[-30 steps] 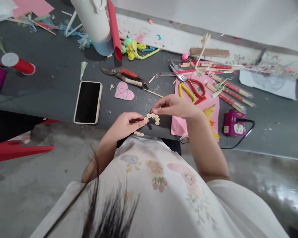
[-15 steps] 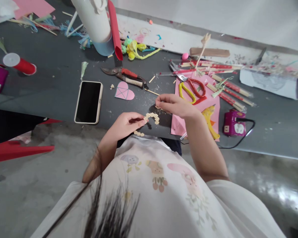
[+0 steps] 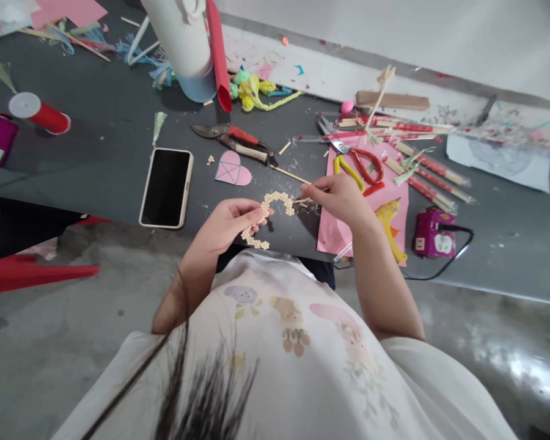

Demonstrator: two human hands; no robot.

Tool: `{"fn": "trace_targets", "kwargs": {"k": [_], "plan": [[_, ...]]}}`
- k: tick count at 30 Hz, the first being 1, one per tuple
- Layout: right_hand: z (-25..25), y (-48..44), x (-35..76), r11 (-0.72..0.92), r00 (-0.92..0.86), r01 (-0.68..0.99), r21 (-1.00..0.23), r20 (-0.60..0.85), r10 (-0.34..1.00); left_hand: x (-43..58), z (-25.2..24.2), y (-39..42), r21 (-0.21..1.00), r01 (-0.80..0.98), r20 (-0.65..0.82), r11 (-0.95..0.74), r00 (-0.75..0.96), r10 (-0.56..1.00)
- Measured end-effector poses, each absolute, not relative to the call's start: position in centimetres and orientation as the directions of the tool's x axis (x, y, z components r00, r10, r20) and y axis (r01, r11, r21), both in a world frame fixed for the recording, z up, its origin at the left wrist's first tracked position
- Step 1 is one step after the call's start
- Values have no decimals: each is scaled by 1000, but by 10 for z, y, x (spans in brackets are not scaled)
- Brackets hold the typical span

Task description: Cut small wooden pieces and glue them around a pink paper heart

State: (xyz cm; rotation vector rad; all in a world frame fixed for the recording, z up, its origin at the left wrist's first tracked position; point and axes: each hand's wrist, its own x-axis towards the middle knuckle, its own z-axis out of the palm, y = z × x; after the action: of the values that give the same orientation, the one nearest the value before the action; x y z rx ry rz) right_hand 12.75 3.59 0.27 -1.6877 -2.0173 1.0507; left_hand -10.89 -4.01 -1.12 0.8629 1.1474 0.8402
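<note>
My left hand (image 3: 233,225) pinches a curved, pale chain of small round pieces (image 3: 278,197), like thin wooden slices joined in clusters. It bends in an open S-like curve on both sides of my fingers. My right hand (image 3: 337,194) is closed just right of the chain's upper end, with a short thin pale stick (image 3: 302,200) at its fingertips. Part of that stick is hidden by the fingers. A longer wooden stick (image 3: 289,175) lies on the table, its right end against my right hand. A pink paper heart (image 3: 233,168) with drawn lines lies behind my left hand.
Pruning shears (image 3: 238,142) and a phone (image 3: 166,188) lie on the dark table. At right, scissors (image 3: 355,166) and a yellow glue gun (image 3: 389,229) rest on pink paper (image 3: 332,229), beside wrapped chopsticks (image 3: 424,174) and a purple box (image 3: 434,233). A white bottle (image 3: 183,49) stands behind.
My left hand has raised and turned the chain, so more of its lower part shows. My right hand has moved slightly right, away from the chain's end. The view has shifted a little.
</note>
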Motion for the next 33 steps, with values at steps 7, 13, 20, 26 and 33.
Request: {"fn": "trace_targets", "kwargs": {"k": [7, 13, 20, 26, 33], "plan": [[12, 33, 128, 63, -305, 717, -694, -231, 924, -108, -5, -36, 866, -188, -423, 463, 218, 880], [22, 34, 117, 79, -409, 570, -818, -198, 891, -107, -5, -34, 873, -146, -429, 465, 223, 876], [23, 42, 100, 92, -613, 456, -885, -238, 753, -109, -5, -35, 915, 14, -399, 404, 194, 896], [20, 43, 89, 78, -631, 456, -886, -261, 730, -115, -3, -38, 917, 42, -399, 397, 151, 904], [9, 60, 63, 213, -469, 595, -775, -119, 875, -140, -3, -56, 919, 53, -394, 391, 63, 917]]}}
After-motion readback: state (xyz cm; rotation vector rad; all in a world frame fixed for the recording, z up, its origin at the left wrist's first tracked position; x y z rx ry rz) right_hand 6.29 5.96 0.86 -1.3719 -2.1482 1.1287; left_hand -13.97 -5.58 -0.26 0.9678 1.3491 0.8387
